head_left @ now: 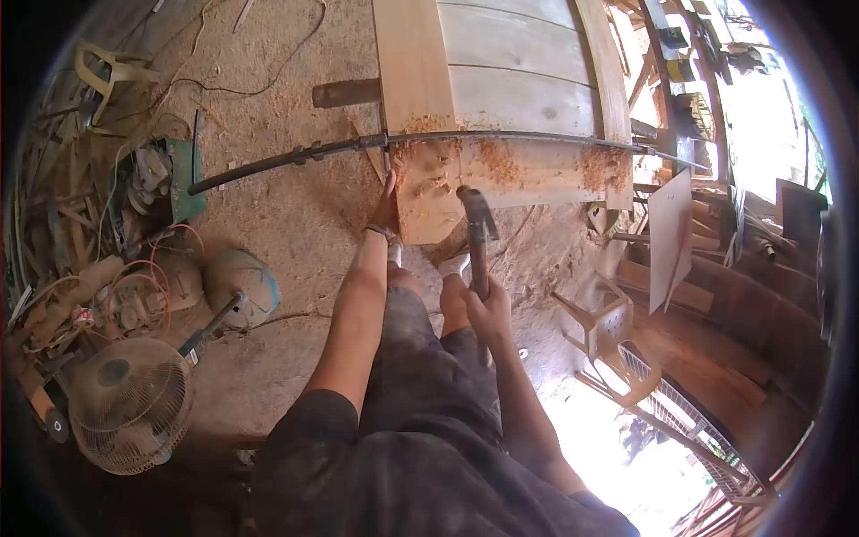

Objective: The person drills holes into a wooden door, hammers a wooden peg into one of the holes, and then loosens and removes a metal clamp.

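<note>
My right hand (pixel 489 313) is wrapped round the handle of a claw hammer (pixel 480 234), its head raised over the near end of a wooden panel. My left hand (pixel 386 208), with a band at the wrist, reaches up along the panel's left edge. Its fingertips meet the jaw of a long bar clamp (pixel 300 157), though the grip is partly hidden. The clamp's bar spans the panel from side to side. Pale boards (pixel 416 67) frame grey planks (pixel 523 76) in the panel, and wood shavings (pixel 497 161) lie on the near board.
To the left stand a fan (pixel 130 403), a round tank (pixel 242 286) and a green metal box (pixel 183 183). A plastic chair (pixel 608 331) lies at the right, near stacked timber (pixel 698 349). A cable (pixel 259 89) runs over the dusty floor beside a wood block (pixel 344 93).
</note>
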Demonstrator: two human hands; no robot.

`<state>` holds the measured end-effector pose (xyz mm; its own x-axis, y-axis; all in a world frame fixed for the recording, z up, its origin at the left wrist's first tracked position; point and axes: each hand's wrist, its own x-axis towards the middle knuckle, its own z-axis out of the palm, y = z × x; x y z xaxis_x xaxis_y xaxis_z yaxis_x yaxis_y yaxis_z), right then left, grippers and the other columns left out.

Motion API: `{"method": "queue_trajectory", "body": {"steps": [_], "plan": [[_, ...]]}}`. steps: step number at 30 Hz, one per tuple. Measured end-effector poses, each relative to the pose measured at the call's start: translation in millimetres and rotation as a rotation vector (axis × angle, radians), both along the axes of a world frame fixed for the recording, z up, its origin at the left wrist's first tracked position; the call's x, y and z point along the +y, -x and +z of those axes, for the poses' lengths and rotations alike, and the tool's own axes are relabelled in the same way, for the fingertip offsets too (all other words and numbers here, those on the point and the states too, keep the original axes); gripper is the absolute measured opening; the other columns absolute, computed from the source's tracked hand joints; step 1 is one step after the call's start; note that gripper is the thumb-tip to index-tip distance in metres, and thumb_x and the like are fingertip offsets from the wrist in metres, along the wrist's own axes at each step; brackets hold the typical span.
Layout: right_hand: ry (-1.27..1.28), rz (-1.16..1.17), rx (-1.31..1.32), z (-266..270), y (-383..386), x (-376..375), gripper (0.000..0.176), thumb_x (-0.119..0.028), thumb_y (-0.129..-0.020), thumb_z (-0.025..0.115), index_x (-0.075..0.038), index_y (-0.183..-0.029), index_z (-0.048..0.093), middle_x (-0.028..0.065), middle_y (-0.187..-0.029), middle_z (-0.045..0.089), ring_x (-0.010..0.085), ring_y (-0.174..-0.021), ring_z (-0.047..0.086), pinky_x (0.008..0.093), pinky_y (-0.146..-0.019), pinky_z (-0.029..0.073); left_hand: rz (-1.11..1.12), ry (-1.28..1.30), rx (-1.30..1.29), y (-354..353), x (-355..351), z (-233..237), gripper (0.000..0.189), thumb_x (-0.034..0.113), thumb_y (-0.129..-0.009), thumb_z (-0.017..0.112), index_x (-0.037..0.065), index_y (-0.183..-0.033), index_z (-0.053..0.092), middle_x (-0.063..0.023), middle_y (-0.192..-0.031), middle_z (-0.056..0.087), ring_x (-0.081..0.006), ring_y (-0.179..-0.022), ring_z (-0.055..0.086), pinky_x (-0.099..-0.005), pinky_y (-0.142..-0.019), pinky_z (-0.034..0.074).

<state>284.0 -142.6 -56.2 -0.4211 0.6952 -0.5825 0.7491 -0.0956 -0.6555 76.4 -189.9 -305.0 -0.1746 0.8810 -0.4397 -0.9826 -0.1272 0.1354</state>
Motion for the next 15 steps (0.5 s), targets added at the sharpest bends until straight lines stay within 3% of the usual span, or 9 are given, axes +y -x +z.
{"method": "queue_trajectory", "body": {"steps": [5,9,13,15], "plan": [[0.137,0.031,-0.024,-54.9,14.2,14.3,0.025,-0.019,-0.081,0.062,0.005,-0.084,0.062,0.0122,-0.063,0.059,0.0196,-0.063,0.062,0.0367,-0.06,0.049,0.01,-0.023,-0.02,1.9,-2.5,5.6,0.082,0.073,-0.094,0.033,0.013,-0.148,0.04,-0.0117,-0.143,0.051,-0.0319,-0.127,0.053,-0.048,-0.107,0.043],[0.004,0.092,-0.106,-65.4,2.3,26.0,0.032,-0.026,-0.081,0.064,0.004,-0.09,0.065,0.02,-0.069,0.064,0.0336,-0.071,0.067,0.0433,-0.065,0.05,0.005,0.095,0.019,2.2,-2.0,23.2,0.086,0.075,-0.091,0.039,0.012,-0.149,0.04,-0.0117,-0.143,0.052,-0.0319,-0.127,0.053,-0.0472,-0.108,0.042],[-0.063,0.157,-0.209,-63.1,-96.6,20.3,0.037,-0.033,-0.08,0.064,0.002,-0.093,0.067,0.0252,-0.075,0.065,0.0417,-0.078,0.067,0.0467,-0.069,0.05,-0.017,0.241,0.067,9.0,-5.1,38.0,0.08,0.068,-0.091,0.047,0.011,-0.146,0.043,-0.0105,-0.141,0.053,-0.0296,-0.126,0.054,-0.0448,-0.106,0.042],[-0.041,0.118,-0.395,-54.0,-158.4,12.7,0.041,-0.037,-0.08,0.065,0.002,-0.093,0.067,0.026,-0.076,0.066,0.0415,-0.078,0.068,0.0481,-0.071,0.051,0.001,0.344,0.138,13.2,-5.1,34.3,0.071,0.06,-0.093,0.051,0.009,-0.143,0.046,-0.01,-0.139,0.055,-0.0274,-0.124,0.055,-0.0419,-0.106,0.043]]}}
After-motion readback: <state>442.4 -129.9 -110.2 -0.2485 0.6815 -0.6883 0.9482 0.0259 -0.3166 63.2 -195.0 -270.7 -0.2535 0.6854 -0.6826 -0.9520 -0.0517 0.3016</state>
